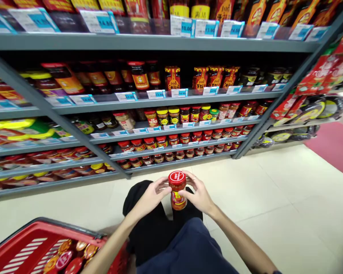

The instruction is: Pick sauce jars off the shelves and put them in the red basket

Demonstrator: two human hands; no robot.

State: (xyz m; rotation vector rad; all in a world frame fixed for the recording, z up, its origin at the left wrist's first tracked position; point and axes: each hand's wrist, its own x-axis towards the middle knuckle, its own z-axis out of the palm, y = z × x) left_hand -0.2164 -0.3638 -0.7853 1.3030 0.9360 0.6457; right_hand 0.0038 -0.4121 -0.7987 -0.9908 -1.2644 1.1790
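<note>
Jar (178, 192) with a red lid stands roughly upright between the two hands, above the knees (137, 198) and apart from the shelf (160, 101) on the far side. The left hand (153, 196) holds its left side with thumb and fingers; the right hand (200, 195) closes on its right side, thumb across the label. Both hands seem to hold by the fingers rather than a full palm wrap, and nothing shows beneath the base.

That is the main risk: if either side loosened, or pressed unevenly, the smooth wall could slide or the jar could tip. It looks like glass, and the floor (246, 190) looks hard — a drop past the lap might well crack it. The gap between the knees would offer little to catch it.

At the near left, the basket (71, 227) holds several more jars (64, 260), and the left forearm crosses over its right end. A careless swing of that elbow could knock the rim — and a jar lowered too fast there could strike another lid. On the low far shelves, close-set jars (180, 155) could be toppled by a clumsy reach.
</note>
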